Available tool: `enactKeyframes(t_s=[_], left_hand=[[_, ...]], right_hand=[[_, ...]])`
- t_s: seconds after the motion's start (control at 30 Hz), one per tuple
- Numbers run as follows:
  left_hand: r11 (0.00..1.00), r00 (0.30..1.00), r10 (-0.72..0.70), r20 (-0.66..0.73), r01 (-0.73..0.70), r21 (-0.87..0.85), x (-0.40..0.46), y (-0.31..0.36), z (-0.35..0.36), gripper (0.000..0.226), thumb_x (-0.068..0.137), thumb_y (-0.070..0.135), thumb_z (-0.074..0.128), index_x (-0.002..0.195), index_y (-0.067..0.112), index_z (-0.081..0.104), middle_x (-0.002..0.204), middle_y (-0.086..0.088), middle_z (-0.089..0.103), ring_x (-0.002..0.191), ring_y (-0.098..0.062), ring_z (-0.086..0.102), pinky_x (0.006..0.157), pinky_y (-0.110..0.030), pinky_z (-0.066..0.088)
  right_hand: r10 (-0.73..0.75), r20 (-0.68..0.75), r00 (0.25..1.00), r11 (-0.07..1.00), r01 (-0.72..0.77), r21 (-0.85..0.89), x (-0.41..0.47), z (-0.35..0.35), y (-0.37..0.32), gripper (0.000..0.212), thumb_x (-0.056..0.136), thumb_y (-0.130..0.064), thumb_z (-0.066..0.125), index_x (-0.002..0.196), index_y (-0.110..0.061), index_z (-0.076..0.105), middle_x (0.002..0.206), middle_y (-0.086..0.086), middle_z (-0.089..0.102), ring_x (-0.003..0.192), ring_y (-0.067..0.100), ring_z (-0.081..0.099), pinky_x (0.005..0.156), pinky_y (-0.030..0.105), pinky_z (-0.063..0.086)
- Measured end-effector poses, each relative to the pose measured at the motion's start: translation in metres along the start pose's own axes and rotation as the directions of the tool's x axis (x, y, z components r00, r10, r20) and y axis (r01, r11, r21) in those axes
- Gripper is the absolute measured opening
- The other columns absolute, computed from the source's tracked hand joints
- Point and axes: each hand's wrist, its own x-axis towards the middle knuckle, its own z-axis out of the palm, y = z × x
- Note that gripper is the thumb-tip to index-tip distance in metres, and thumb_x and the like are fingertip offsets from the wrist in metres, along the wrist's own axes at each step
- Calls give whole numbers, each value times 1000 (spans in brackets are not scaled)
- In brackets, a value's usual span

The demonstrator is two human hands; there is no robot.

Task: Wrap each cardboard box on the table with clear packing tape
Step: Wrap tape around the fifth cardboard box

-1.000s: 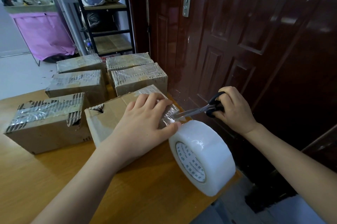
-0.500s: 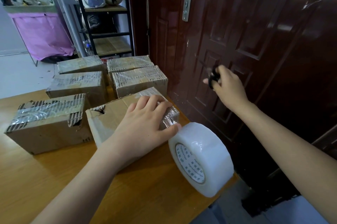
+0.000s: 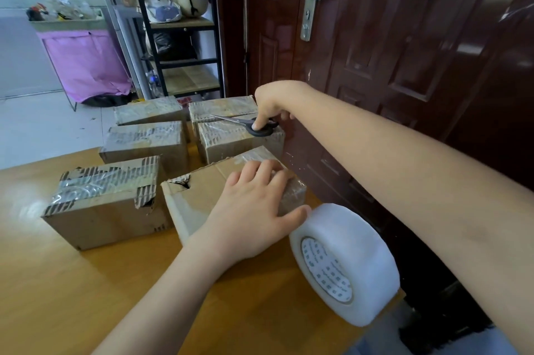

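Brown corrugated cardboard, torn at one corner, forms the nearest box point(image 3: 202, 195), which lies near the right edge of the wooden tabletop point(image 3: 57, 297) with its long axis running from the near left toward the far right; glossy clear tape covers its far end. The left hand point(image 3: 251, 210) lies flat on it, fingers spread and straight. A fat white tape roll point(image 3: 346, 262) stands on edge at the tabletop's right edge. The right hand point(image 3: 271, 106) grips black-handled scissors point(image 3: 248, 123), blades pointing left, atop a taped far box point(image 3: 239, 140).
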Motion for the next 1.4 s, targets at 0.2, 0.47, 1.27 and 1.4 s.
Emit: enactKeyframes(t_s=[0.2,0.47,1.27,1.4], left_hand=[[1000,1000,0,1,0,3,0,-1,3,78,80,74,13,145,33,31,143,10,29,129,-12,19,106,-31,19],[1000,1000,-4,1,4,-8,1,-1,3,91,70,75,4,144,31,35,138,8,35,127,-15,26,104,-34,24],[985,996,-65,55,73,-157,2,1,-7,75,79,76,29,138,34,47,135,11,41,131,-14,28,108,-38,28],[947,991,-131,-39,113,-301,8,2,-9,33,94,45,52,121,31,65,109,15,47,120,-14,40,101,-42,39]], right_hand=[[-106,-331,938,986,143,91,-11,0,2,19,92,-17,60,94,2,62,92,13,63,80,21,52,61,30,47],[35,-127,991,964,0,266,-127,50,22,27,98,-25,45,76,-11,54,65,5,56,53,19,53,49,23,41],[249,-114,962,574,-52,817,-137,131,48,20,83,-7,56,89,10,64,74,12,51,71,21,46,66,31,32],[243,-138,960,579,-29,815,-134,131,44,13,66,-21,60,66,-11,68,79,19,68,73,25,58,70,40,48]])
